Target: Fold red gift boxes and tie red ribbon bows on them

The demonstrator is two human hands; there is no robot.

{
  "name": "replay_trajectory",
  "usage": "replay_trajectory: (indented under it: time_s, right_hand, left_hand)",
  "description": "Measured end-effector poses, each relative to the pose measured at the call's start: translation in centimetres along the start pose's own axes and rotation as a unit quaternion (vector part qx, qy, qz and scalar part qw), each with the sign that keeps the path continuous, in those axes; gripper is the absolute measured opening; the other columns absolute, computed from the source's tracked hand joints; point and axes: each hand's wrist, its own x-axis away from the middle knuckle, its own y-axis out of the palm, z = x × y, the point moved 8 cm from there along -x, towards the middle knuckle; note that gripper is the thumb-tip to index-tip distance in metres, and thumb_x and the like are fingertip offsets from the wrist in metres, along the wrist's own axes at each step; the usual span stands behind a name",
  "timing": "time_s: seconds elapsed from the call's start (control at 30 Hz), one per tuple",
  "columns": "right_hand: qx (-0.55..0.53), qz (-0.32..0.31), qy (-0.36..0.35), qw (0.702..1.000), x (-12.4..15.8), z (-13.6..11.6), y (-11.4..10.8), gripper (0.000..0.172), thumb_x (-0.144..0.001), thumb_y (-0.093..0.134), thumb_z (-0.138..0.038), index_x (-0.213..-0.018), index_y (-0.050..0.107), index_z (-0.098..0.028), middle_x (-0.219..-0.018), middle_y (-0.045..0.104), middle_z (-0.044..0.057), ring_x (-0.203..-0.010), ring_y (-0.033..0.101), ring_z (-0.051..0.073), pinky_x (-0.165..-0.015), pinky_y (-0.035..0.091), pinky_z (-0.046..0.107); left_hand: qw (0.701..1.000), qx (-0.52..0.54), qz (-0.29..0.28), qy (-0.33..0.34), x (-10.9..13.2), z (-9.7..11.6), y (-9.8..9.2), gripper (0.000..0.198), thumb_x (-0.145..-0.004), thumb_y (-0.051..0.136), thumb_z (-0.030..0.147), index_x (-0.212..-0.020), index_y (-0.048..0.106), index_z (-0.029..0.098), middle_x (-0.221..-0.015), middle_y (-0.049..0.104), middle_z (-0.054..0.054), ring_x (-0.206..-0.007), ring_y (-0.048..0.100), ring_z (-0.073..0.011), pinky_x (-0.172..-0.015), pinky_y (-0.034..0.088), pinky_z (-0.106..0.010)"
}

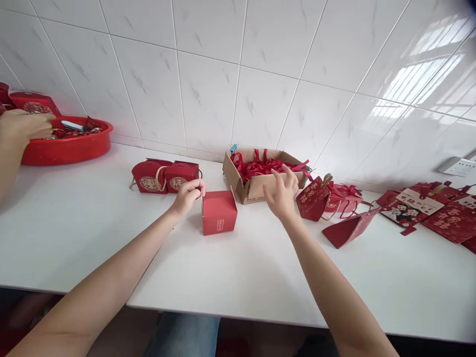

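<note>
Workroom: tiled wall (208, 94), tables (260, 277), boxes (219, 215)

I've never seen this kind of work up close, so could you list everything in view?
Plain red box: one, red, centre of table
Rope-handled boxes: two, red with gold print, behind the left hand
Cardboard box: one, brown, against wall
Ribbons: many, red, inside cardboard box
Clip: at least one, blue, cardboard box's left corner
Decorated packages: several overlapping, mostly red, right side
Tub: one, red, far left, holding small items
Boxes behind tub: at least two, red, far left
Tabletop: white, seamed, count unclear
Wall tiles: many, white, behind
Wall panel: one, white, far right
Co-worker's hand: one, bare, at tub
Leg: one, blue denim, below table
Left hand: one, bare, at plain red box's edge
Right hand: one, bare, before cardboard box
</note>
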Motion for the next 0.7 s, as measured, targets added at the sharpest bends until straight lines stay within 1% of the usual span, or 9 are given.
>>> replay_trajectory:
  time_s: [0.03,0.1,0.17,0.27,0.37,0.43,0.53,0.63,0.7]
  right_hand:
    - [0.000,-0.042,0.012,0.999,-1.3,-0.7,1.0,0.045,-0.086,0.050,-0.039,-0.127,0.054,-0.021,-0.146,0.034,0.016,-0.137,0.025,0.033,-0.107,0.026,0.056]
    - [-0.009,-0.132,0.047,0.990,-3.3,-1.1,3.1,0.034,-0.083,0.056,-0.038,-0.112,0.066,-0.024,-0.140,0.044,0.012,-0.135,0.030,0.034,-0.106,0.025,0.058]
    - [-0.036,-0.181,0.087,0.979,-4.6,-0.7,4.3,0.023,-0.078,0.062,-0.038,-0.096,0.073,-0.028,-0.130,0.056,0.008,-0.128,0.039,0.033,-0.105,0.024,0.060]
    - [-0.099,-0.174,0.103,0.974,-5.6,-0.3,4.3,0.012,-0.073,0.067,-0.034,-0.081,0.074,-0.028,-0.120,0.063,0.004,-0.121,0.048,0.031,-0.103,0.026,0.060]
    - [-0.199,-0.109,0.108,0.968,-6.1,-0.4,2.9,0.010,-0.072,0.067,-0.029,-0.076,0.072,-0.021,-0.111,0.067,0.006,-0.111,0.057,0.026,-0.100,0.036,0.052]
    - [-0.293,-0.031,0.130,0.947,-6.4,-0.2,1.0,0.013,-0.075,0.063,-0.029,-0.079,0.068,-0.017,-0.097,0.070,0.006,-0.099,0.062,0.022,-0.092,0.045,0.044]
    - [-0.435,0.105,0.161,0.879,-6.7,0.5,-3.8,0.013,-0.081,0.058,-0.030,-0.079,0.061,-0.018,-0.078,0.066,0.001,-0.084,0.066,0.017,-0.083,0.051,0.036]
    - [-0.541,0.237,0.146,0.793,-6.5,1.6,-11.6,0.014,-0.085,0.046,-0.017,-0.074,0.054,-0.021,-0.076,0.063,-0.001,-0.084,0.069,0.013,-0.090,0.050,0.033]
    - [-0.572,0.274,0.116,0.765,-6.1,2.4,-17.1,0.027,-0.090,0.034,-0.016,-0.076,0.056,-0.021,-0.083,0.064,0.000,-0.086,0.068,0.012,-0.093,0.049,0.031]
  left_hand:
    - [1.000,0.011,-0.019,0.005,0.0,0.1,0.2,0.006,-0.060,0.040,0.023,-0.056,0.043,0.020,-0.058,0.045,-0.002,-0.058,0.042,-0.0158,-0.055,0.036,-0.030]
    - [0.999,0.013,-0.050,0.009,0.1,0.2,0.5,0.004,-0.059,0.040,0.023,-0.058,0.043,0.020,-0.065,0.051,-0.004,-0.064,0.047,-0.0179,-0.060,0.041,-0.032]
    - [0.996,-0.006,-0.089,0.008,0.4,0.1,0.9,0.014,-0.058,0.042,0.024,-0.068,0.051,0.020,-0.092,0.060,-0.008,-0.080,0.054,-0.0214,-0.068,0.047,-0.035]
    - [0.987,-0.009,-0.159,-0.012,1.3,-0.5,1.7,0.049,-0.062,0.047,0.031,-0.109,0.059,0.024,-0.136,0.047,-0.006,-0.118,0.050,-0.0286,-0.089,0.049,-0.038]
    - [0.981,0.041,-0.187,-0.035,2.2,-1.0,2.4,0.077,-0.068,0.059,0.043,-0.140,0.037,0.030,-0.148,0.034,-0.006,-0.133,0.038,-0.0314,-0.101,0.043,-0.041]
    - [0.976,0.062,-0.203,-0.056,2.7,-1.4,3.1,0.091,-0.067,0.068,0.044,-0.146,0.025,0.031,-0.153,0.026,-0.009,-0.133,0.040,-0.0319,-0.102,0.043,-0.043]
    - [0.971,0.091,-0.202,-0.090,2.9,-2.2,4.0,0.092,-0.069,0.067,0.041,-0.146,0.018,0.032,-0.152,0.025,-0.011,-0.135,0.037,-0.0315,-0.103,0.041,-0.045]
    - [0.971,0.120,-0.171,-0.115,2.6,-2.7,4.3,0.074,-0.072,0.058,0.036,-0.142,0.033,0.032,-0.150,0.033,-0.006,-0.142,0.026,-0.0321,-0.108,0.037,-0.045]
    - [0.975,0.113,-0.139,-0.133,2.5,-2.7,4.1,0.065,-0.074,0.055,0.037,-0.138,0.043,0.033,-0.148,0.037,-0.002,-0.142,0.025,-0.0325,-0.109,0.036,-0.042]
